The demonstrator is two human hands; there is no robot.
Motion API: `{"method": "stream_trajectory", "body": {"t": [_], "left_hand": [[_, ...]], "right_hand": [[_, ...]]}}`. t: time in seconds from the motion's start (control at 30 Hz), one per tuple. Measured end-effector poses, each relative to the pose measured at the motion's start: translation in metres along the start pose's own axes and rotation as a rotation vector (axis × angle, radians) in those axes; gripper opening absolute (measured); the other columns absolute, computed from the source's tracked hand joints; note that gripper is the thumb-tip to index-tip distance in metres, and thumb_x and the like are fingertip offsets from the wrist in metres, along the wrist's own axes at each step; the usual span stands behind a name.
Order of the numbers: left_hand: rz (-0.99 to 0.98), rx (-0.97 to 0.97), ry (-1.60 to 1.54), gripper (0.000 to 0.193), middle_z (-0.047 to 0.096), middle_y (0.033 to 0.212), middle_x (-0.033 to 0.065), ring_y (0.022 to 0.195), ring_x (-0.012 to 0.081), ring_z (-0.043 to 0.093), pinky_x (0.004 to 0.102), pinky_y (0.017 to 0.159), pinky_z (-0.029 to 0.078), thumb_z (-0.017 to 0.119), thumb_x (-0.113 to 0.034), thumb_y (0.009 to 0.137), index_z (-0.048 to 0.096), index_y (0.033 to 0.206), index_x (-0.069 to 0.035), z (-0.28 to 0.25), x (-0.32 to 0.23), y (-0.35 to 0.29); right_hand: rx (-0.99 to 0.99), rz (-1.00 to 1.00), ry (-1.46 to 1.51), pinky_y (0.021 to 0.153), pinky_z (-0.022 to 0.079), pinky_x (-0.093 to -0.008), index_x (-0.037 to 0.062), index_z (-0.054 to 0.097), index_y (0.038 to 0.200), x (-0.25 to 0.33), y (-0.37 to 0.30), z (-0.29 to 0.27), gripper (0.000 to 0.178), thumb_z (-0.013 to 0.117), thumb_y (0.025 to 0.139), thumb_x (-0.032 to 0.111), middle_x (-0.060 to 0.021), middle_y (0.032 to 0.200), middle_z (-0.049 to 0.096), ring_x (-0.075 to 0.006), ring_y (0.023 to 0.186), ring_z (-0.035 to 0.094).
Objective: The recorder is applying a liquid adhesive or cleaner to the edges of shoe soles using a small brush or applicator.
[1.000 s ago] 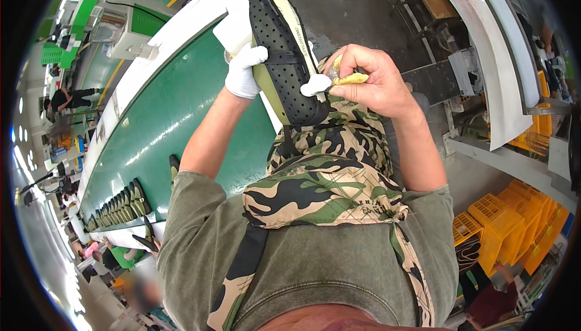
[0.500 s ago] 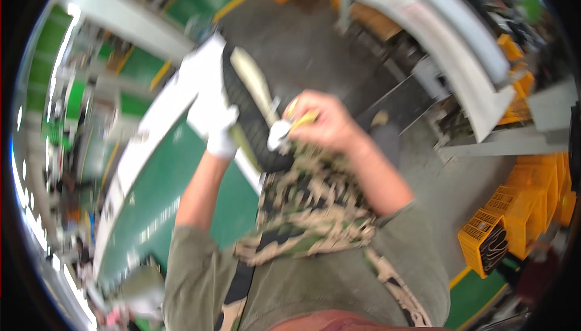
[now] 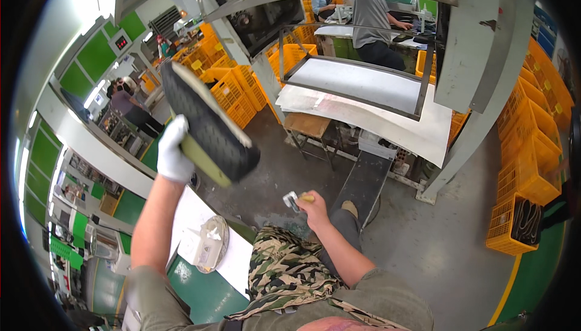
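Contact has broken: the yellow-handled tool is now well apart from the black shoe, whereas a second ago its pale head lay against the shoe's edge. Work along that edge therefore looks paused. The shoe has also been raised and tilted, so it hangs beyond the far end of the green bench, clear of it.

The gloved left hand has its grip clasped around the shoe's olive-green side, with the cream edge turned away to the right. The bare right hand, to the right of the bench, pinches the tool's handle between thumb and fingers; whether the head is a brush or a pad cannot be told.

On the bench's white end, an oval dish holding a pale container now shows uncovered. A wooden stool and yellow crates stand on the floor beyond the bench.
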State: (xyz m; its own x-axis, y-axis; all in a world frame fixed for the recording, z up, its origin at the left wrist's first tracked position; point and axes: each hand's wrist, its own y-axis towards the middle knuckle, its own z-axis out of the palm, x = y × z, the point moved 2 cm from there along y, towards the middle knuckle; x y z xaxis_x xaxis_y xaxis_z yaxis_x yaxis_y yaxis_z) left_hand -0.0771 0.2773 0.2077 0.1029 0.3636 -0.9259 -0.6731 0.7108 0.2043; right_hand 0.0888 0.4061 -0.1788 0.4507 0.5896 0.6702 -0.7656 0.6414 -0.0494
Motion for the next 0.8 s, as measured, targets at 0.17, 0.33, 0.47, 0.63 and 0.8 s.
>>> {"method": "stream_trajectory", "body": {"t": [0.17,0.33,0.47,0.63,0.8], "left_hand": [[0.201,0.183,-0.036,0.043,0.064,0.125,0.0115,0.117,0.028,0.061,0.0433,0.107,0.044,0.066,-0.031,0.095,0.058,0.129,-0.006,0.178,-0.07,0.096],[0.292,0.148,-0.064,0.031,0.067,0.119,0.01,0.111,0.0258,0.064,0.0439,0.102,0.048,0.069,-0.025,0.094,0.064,0.119,-0.006,0.311,-0.108,0.171],[0.362,0.1,0.162,0.041,0.07,0.106,0.009,0.095,0.0316,0.067,0.0531,0.093,0.05,0.077,-0.034,0.086,0.063,0.115,-0.009,0.386,-0.13,0.209],[0.334,0.075,0.263,0.039,0.069,0.101,0.0119,0.086,0.0302,0.068,0.049,0.077,0.059,0.078,-0.033,0.085,0.062,0.111,-0.008,0.465,-0.082,0.236],[-0.278,0.49,0.287,0.037,0.069,0.102,0.012,0.091,0.0307,0.068,0.0522,0.085,0.056,0.075,-0.036,0.088,0.063,0.11,-0.008,0.483,-0.091,0.28]], "right_hand": [[-0.157,0.063,-0.008,0.055,0.042,-0.0269,0.0079,0.054,0.084,-0.039,-0.008,-0.065,0.024,0.076,0.08,0.0,-0.0022,0.075,0.06,-0.0115,0.062,0.056],[-0.174,0.112,0.004,0.055,0.042,-0.0262,0.0088,0.056,0.084,-0.058,-0.015,-0.096,0.024,0.078,0.079,0.002,-0.0019,0.075,0.061,-0.0112,0.062,0.056],[-0.159,0.131,0.026,0.055,0.044,-0.0265,0.0088,0.056,0.086,-0.051,-0.006,-0.097,0.024,0.078,0.079,0.002,-0.0022,0.077,0.061,-0.0122,0.063,0.058],[-0.247,0.172,0.164,0.056,0.046,-0.0276,0.0098,0.055,0.089,-0.047,-0.002,-0.12,0.023,0.075,0.081,0.001,-0.0024,0.08,0.062,-0.0132,0.065,0.06],[-0.214,0.199,0.205,0.057,0.046,-0.0283,0.0102,0.054,0.089,-0.047,0.002,-0.113,0.022,0.074,0.083,0.001,-0.0025,0.08,0.061,-0.0136,0.066,0.06]]}}
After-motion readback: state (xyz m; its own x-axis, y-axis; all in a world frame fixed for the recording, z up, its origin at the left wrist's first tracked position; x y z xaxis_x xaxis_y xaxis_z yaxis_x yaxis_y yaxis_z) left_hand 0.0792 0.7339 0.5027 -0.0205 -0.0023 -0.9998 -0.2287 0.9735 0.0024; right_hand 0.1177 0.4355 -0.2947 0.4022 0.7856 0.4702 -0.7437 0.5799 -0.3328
